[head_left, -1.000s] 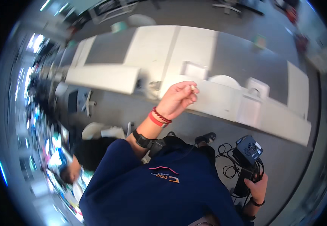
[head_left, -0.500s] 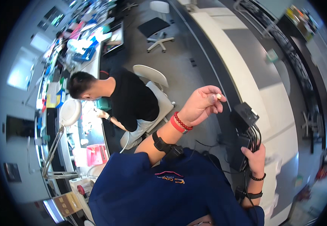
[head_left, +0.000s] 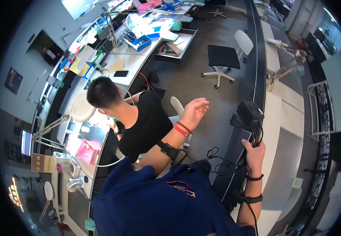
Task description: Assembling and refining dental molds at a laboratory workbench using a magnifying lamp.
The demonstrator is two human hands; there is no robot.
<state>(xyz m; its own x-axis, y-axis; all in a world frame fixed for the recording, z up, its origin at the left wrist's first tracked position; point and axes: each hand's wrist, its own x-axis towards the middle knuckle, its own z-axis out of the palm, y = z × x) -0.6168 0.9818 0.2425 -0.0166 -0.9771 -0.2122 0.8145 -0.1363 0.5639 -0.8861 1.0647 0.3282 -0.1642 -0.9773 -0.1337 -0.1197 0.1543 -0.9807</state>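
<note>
My left hand [head_left: 195,113], with red bands at its wrist, is raised in mid-air in front of the seated co-worker. Its fingers are curled together, and whatever they hold is hidden. On the right, my right hand [head_left: 255,156] closes around a bundle of black cables [head_left: 255,133]. These cables run up into a black box [head_left: 250,111] just above the hand. More thin black cable [head_left: 217,160] hangs in loops between my two arms.
A co-worker in black [head_left: 145,124] sits at a bright workbench on the left, beside a magnifier lamp [head_left: 83,107] and a pink tray [head_left: 88,151]. A black-seated chair [head_left: 223,57] stands ahead. A long white counter [head_left: 274,157] runs along my right.
The view has swung, bringing more of the left bench into sight. My left hand has curled further, and the small cream-white piece in its fingertips no longer shows. My right hand still grips the cables.
</note>
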